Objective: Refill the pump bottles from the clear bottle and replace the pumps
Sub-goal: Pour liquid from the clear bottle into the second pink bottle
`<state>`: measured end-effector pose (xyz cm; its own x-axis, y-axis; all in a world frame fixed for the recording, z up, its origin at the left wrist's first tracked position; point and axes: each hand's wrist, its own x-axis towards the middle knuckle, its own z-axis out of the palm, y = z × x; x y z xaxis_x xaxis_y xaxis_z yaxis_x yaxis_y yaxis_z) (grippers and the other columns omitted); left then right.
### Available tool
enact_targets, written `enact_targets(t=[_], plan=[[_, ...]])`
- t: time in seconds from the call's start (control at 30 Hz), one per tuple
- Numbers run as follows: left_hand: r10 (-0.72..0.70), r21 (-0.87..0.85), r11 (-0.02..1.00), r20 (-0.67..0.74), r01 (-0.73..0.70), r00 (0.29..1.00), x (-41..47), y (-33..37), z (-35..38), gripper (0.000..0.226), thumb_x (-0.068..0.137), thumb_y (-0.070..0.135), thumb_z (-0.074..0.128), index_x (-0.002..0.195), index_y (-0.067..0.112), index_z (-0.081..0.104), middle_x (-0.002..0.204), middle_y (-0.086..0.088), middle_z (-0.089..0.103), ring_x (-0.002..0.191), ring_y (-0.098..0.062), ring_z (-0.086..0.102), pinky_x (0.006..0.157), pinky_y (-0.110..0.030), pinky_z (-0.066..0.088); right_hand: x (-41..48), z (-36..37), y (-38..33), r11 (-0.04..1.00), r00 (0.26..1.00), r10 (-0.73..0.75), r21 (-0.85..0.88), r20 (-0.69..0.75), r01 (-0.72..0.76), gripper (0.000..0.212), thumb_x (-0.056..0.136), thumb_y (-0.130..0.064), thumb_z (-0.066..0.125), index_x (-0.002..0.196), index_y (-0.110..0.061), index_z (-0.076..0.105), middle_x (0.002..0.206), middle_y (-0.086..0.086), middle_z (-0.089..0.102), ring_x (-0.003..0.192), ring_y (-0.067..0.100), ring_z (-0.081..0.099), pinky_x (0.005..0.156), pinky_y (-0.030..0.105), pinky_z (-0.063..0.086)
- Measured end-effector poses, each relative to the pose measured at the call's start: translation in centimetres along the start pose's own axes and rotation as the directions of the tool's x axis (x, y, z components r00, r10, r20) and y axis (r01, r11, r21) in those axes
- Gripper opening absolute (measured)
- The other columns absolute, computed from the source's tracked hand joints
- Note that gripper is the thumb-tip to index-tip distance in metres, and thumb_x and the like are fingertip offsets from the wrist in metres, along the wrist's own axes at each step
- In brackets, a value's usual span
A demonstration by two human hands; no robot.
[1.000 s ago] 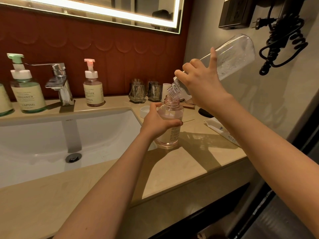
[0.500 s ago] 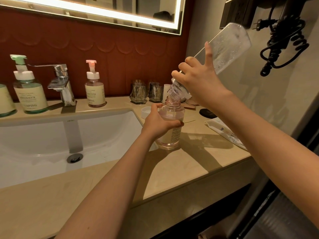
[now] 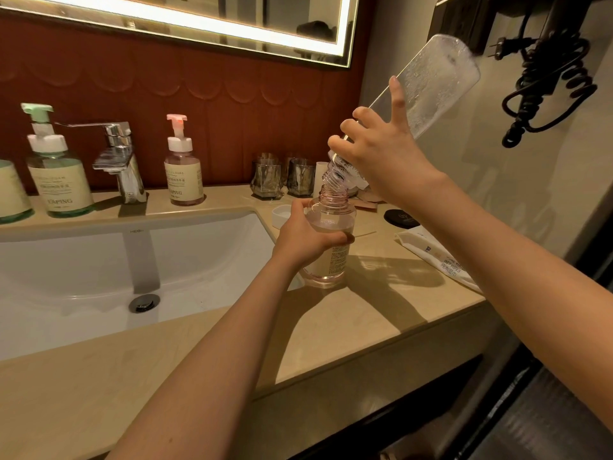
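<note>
Tilt on the clear bottle (image 3: 428, 84) has steepened over the last second in the head view. Its base has swung higher toward the wall, above and to the right of the sink (image 3: 83, 260), while its threaded neck has stayed at the mouth of the open pink bottle (image 3: 331, 260). That reads as draining the last of the contents, so this fill is likely near its end, with the pump to refit afterwards.

The right hand (image 3: 381, 154) grips the clear bottle near its neck, fingers curled round it and one finger stretched up along its side. The left hand (image 3: 305, 240) is wrapped round the shoulder of the pink bottle, steadying it upright on the tabletop (image 3: 365, 310) just right of the sink's rim. Neither that bottle nor the left hand has shifted noticeably.

The clear bottle looks almost empty, its walls streaked with bubbles and droplets; no stream can be made out at the neck. The pink bottle is transparent with a pale label, has no pump on, and shows liquid up to about its shoulder. Its pump cannot be picked out. A small white round piece (image 3: 282, 215) lies by the sink's right edge behind the left hand, and what it is cannot be told. Behind the sink, a second pink pump bottle (image 3: 183, 174) and a green-topped pump bottle (image 3: 58, 174) stand either side of the tap (image 3: 119, 154), both with pumps fitted.
</note>
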<state>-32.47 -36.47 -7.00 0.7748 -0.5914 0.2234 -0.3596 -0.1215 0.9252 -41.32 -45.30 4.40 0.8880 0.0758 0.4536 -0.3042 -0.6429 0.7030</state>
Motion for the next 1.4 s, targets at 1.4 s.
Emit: enact_targets(t=[1.4], plan=[[0.005,-0.110,0.994,0.068,0.003,0.998,-0.4,-0.8,-1.6,0.087,0.065,0.025,0.083,0.135,0.020,0.032,0.137,-0.003,0.045,0.111,-0.013,0.045,0.088,-0.027,0.041,-2.2,5.9,-1.5,0.108,0.818,0.336,0.844,0.466,-0.525,0.073,0.058,-0.003,0.075,0.121,-0.025,0.048,0.115,0.000,0.057,0.109,0.022,0.052,0.090,0.041,0.047]])
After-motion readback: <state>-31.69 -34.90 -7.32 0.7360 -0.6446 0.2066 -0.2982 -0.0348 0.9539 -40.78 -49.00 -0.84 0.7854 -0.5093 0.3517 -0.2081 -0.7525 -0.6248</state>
